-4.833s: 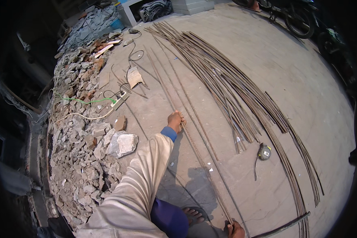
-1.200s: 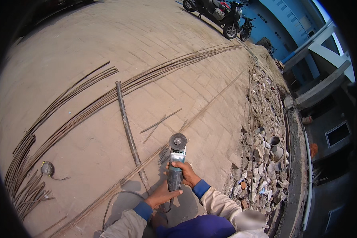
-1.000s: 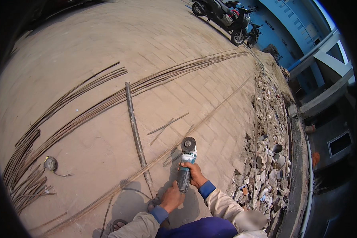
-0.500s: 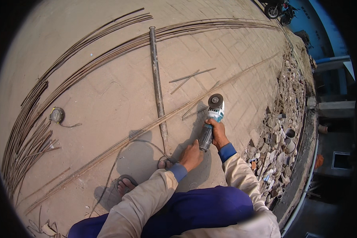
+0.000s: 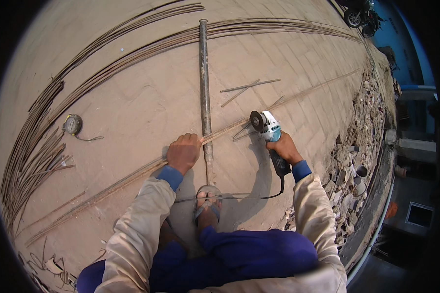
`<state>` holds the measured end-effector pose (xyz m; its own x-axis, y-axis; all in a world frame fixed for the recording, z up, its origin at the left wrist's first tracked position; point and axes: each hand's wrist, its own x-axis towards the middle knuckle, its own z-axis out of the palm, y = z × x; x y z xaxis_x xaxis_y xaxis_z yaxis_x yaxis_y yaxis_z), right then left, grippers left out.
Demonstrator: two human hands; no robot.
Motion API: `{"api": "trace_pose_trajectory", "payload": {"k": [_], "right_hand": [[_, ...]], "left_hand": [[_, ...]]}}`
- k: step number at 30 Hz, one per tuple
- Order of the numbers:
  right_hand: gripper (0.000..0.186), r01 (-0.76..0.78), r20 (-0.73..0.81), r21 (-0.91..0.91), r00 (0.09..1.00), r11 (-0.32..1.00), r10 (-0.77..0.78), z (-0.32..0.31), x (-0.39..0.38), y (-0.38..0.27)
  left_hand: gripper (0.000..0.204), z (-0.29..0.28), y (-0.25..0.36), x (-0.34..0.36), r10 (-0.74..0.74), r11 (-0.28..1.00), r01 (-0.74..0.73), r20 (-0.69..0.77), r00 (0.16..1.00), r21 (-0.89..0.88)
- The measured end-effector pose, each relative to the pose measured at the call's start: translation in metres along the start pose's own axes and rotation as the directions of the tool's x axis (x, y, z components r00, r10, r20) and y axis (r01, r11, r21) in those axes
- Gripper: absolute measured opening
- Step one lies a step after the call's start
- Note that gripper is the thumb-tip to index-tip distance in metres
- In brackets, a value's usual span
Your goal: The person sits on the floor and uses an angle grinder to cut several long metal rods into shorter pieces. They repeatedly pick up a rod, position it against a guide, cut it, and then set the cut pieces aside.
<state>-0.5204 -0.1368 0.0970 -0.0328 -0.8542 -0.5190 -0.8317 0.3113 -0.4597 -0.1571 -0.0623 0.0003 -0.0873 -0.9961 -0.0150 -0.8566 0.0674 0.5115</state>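
My right hand is wrapped round a teal, white and black angle grinder, its dark disc facing left. The disc is close to a bundle of long thin steel rods; whether they touch I cannot tell. My left hand closes over the same rods from above, fingers curled down, just left of a long metal pipe. The rods cross over this pipe. From the grinder's back end a black cord runs left past my sandalled foot.
More long rods curve across the far side and left. A tape measure lies at left. Short rod pieces lie crossed beyond the grinder. Rubble lines the right, with a motorcycle at far right.
My left hand has left the grinder's rear and moved left onto the rods. The grinder, still in my right hand, has swung so its disc points left. My foot has moved beside the pipe's near end.
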Motion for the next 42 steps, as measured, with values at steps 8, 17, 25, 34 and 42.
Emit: {"api": "trace_pose_trajectory", "payload": {"k": [8, 17, 25, 34, 42], "right_hand": [[0.050, -0.004, 0.066, -0.060, 0.998, 0.998, 0.008, -0.001, 0.010, -0.015], [0.049, -0.007, 0.093, -0.137, 0.995, 0.991, 0.020, -0.002, 0.017, -0.021], [0.051, -0.007, 0.074, -0.231, 0.997, 0.973, 0.025, -0.001, 0.020, -0.027], [0.046, 0.013, 0.085, -0.179, 0.996, 0.984, 0.002, 0.000, 0.021, -0.029], [0.044, 0.014, 0.106, -0.132, 0.994, 0.991, 0.000, 0.003, 0.018, -0.013]], "left_hand": [[0.039, -0.001, 0.001, 0.001, -0.119, 0.990, 0.131, 0.187, 0.975, -0.055], [0.038, -0.007, 0.003, 0.002, -0.186, 0.974, 0.214, 0.282, 0.941, -0.071], [0.041, -0.003, -0.003, -0.002, -0.082, 0.989, 0.103, 0.186, 0.979, -0.109], [0.039, 0.001, -0.007, -0.005, -0.033, 0.992, 0.041, 0.066, 0.997, -0.122], [0.039, 0.001, -0.006, -0.003, -0.049, 0.994, 0.056, 0.069, 0.996, -0.097]]}}
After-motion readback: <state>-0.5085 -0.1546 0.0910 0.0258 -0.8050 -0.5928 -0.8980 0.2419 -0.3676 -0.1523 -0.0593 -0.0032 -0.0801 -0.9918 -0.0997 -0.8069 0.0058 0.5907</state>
